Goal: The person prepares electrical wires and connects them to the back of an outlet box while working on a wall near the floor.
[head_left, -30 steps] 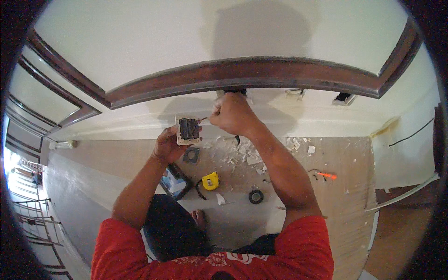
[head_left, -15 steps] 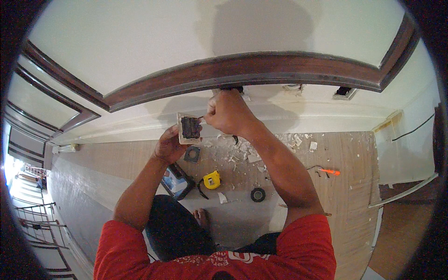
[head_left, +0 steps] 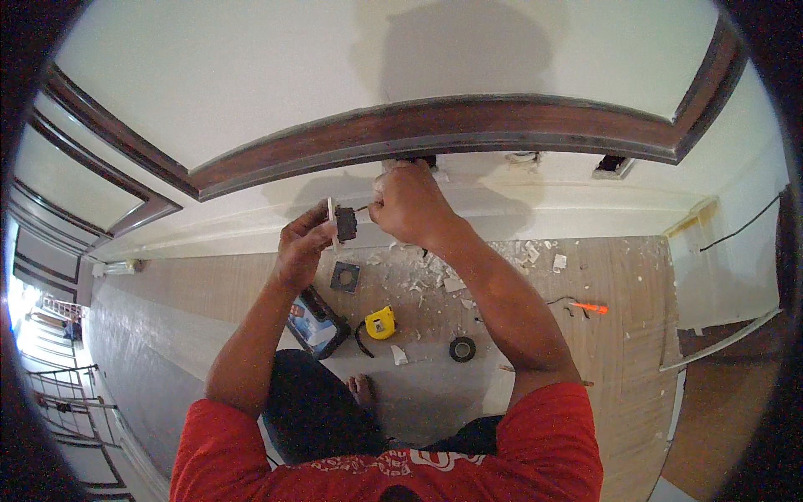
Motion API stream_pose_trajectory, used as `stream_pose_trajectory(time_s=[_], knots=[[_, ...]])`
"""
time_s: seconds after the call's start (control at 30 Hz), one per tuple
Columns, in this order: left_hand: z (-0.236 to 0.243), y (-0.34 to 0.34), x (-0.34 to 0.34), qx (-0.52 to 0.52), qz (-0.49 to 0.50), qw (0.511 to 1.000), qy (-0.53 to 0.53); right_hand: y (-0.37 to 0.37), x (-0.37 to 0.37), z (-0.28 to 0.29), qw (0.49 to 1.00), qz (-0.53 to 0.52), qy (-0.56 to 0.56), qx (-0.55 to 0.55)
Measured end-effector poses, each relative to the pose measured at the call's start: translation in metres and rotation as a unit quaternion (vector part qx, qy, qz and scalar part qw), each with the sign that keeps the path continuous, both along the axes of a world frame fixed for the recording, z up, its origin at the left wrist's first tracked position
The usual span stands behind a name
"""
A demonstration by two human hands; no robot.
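Observation:
My left hand [head_left: 303, 247] grips a white wall socket plate [head_left: 332, 219] by its edge, fingers behind it. The plate stands nearly edge-on, its black rear housing [head_left: 346, 223] facing right. My right hand [head_left: 411, 201] is closed in front of the wall, just below a dark recess [head_left: 428, 161] under the wooden trim. A thin dark wire [head_left: 362, 208] juts from its fingers toward the housing; whether it touches is too small to tell. My right hand hides the rest of that wire and part of the recess.
Plaster crumbs [head_left: 431, 272] litter the floor. Near my knees lie a square grey plate [head_left: 345, 277], a yellow tape measure [head_left: 380, 323], a black tape roll [head_left: 462, 349] and a dark-edged blue case [head_left: 316, 325]. An orange-handled screwdriver [head_left: 590, 308] and another wall recess [head_left: 614, 166] are at right.
My left hand has turned the socket plate from showing its back to nearly edge-on, with the housing now pointing right. My right hand stays almost in place.

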State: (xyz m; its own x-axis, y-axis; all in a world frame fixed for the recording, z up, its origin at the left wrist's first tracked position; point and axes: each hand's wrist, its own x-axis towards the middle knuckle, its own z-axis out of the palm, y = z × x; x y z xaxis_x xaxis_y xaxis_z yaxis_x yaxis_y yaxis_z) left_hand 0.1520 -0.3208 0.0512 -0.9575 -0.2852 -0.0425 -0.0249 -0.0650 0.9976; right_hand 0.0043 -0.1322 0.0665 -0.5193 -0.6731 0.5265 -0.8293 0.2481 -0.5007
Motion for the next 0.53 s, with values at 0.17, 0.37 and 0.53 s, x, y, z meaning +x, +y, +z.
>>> stream_pose_trajectory(time_s=[0.17, 0.37, 0.53], knots=[[0.014, 0.004, 0.001, -0.167, 0.067, 0.983, -0.029, 0.000, 0.004, -0.002, 1.000, -0.011, 0.010, -0.013], [0.026, 0.014, -0.001, -0.378, 0.055, 0.920, 0.089, 0.003, 0.006, -0.006, 0.998, -0.021, -0.002, -0.052], [0.039, 0.011, 0.001, -0.577, 0.023, 0.799, 0.166, 0.006, 0.005, -0.012, 0.998, -0.014, 0.021, -0.054]])
